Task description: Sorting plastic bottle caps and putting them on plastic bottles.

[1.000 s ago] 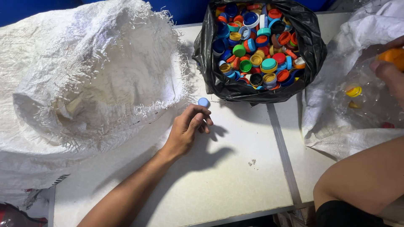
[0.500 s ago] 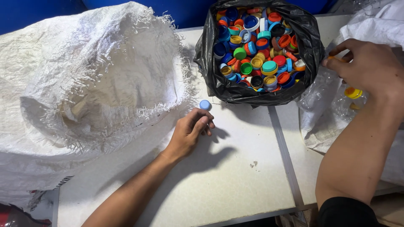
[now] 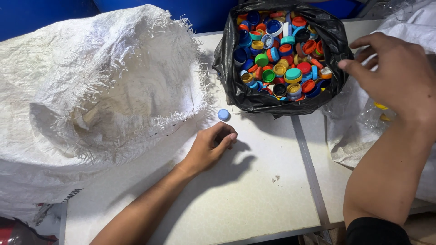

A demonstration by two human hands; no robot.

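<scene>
The white sack (image 3: 91, 104) was the biggest thing on the table (image 3: 254, 199). It lay on the left side with its frayed mouth open toward the middle. The black bag (image 3: 236, 86) stood at the far edge of the table, open at the top and full of bottle caps (image 3: 281, 50) in many colours. A clear plastic bag (image 3: 363, 122) lay at the right, partly under the right arm, and some yellow pieces showed through it.

The right hand (image 3: 395, 72) hovered over the right rim of the black bag. Its fingers were loosely spread and I saw nothing between them. The left hand (image 3: 211, 147) rested on the table, fingers curled in narrow, and they also held nothing that I could see. One light blue cap (image 3: 223, 115) lay alone on the table, just beyond the left fingertips and near the frayed edge of the sack. It was not touching the hand.

I think some things could go wrong from here. The blue cap was small and smooth, so a quick touch of the fingers could push it under the fringe of the sack, where it is hard to find. The black bag was soft and very full, so the right hand could press its rim down and caps could spill on the table.
</scene>
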